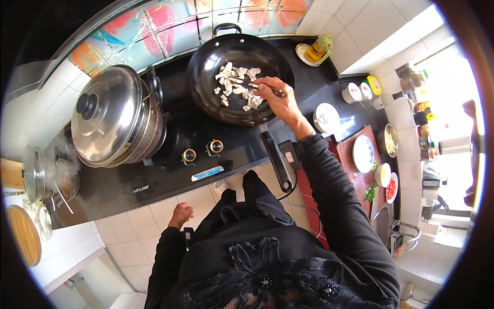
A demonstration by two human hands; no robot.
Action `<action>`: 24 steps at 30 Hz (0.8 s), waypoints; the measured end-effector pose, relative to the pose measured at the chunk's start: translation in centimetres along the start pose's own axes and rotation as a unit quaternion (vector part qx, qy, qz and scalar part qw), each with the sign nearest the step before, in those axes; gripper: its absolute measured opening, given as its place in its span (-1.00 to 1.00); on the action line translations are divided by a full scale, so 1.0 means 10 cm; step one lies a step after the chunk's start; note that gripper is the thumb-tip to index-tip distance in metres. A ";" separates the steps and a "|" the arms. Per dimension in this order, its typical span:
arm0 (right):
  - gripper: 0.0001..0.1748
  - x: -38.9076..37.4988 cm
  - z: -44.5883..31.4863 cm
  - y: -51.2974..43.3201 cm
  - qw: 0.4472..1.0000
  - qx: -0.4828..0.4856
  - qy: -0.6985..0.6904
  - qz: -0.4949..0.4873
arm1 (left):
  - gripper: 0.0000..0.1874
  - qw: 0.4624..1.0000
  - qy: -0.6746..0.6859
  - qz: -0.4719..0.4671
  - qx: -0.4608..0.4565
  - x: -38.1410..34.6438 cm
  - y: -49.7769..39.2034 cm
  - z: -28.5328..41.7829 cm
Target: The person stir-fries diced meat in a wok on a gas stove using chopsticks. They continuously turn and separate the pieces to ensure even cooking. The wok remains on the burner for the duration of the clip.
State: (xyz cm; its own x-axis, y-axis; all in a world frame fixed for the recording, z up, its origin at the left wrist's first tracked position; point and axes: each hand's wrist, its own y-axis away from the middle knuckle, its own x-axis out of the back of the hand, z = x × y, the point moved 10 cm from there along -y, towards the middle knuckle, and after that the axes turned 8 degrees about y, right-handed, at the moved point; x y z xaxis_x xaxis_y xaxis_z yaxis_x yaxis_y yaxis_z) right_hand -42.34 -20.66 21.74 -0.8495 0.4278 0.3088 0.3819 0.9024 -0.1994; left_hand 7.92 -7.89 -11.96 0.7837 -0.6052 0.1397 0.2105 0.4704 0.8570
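Observation:
My right hand (274,94) holds a pair of dark chopsticks (247,83) over a black wok (204,96) on the gas hob. The chopstick tips are among small pale pieces of meat (252,100) spread over the wok's bottom. The wok's long black handle (277,162) points towards me, below my right wrist. My left hand (182,214) hangs at my side, in front of the counter's edge, with its fingers curled and nothing visible in them.
A lidded steel pot (110,116) stands left of the wok, with a steaming pot (65,181) farther left. An oil jug (318,50) stands behind right. On the right, a chopping board (349,154) bears a plate (363,153), near bowls of chopped food and a white bowl (326,117).

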 end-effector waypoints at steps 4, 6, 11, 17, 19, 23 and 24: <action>-0.82 0.13 0.09 -0.02 0.998 -0.053 0.030 0.007 | -0.80 1.000 0.012 0.008 -0.004 -0.01 0.03 -0.02; -0.83 0.15 0.05 -0.05 0.999 -0.045 0.021 0.012 | -0.80 1.000 0.008 0.004 0.004 -0.01 0.01 -0.06; -0.82 0.03 0.01 -0.06 0.997 -0.063 0.054 -0.010 | -0.79 1.000 -0.002 0.006 0.010 0.01 -0.02 -0.15; -0.79 -0.12 -0.21 0.00 0.997 0.029 0.012 -0.070 | -0.80 1.000 -0.018 -0.006 0.019 0.01 -0.01 -0.13; -0.80 -0.07 -0.15 -0.02 0.995 0.007 0.086 -0.040 | -0.79 1.000 -0.004 -0.003 0.020 0.01 -0.02 -0.11; -0.82 0.00 -0.13 -0.16 0.998 0.011 0.054 0.013 | -0.80 1.000 -0.007 -0.001 0.014 0.01 -0.02 -0.09; -0.82 -0.02 -0.15 -0.21 0.999 0.033 0.037 0.024 | -0.80 1.000 -0.004 -0.002 0.012 0.01 -0.01 -0.09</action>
State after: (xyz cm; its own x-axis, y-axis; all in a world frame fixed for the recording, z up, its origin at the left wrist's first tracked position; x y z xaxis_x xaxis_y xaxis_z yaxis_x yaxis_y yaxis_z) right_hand -42.40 -22.58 23.54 -0.8012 0.4745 0.3646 0.3939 0.8769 -0.2755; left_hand 8.50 -7.39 -12.54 0.7781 -0.6123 0.1402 0.1993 0.4523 0.8693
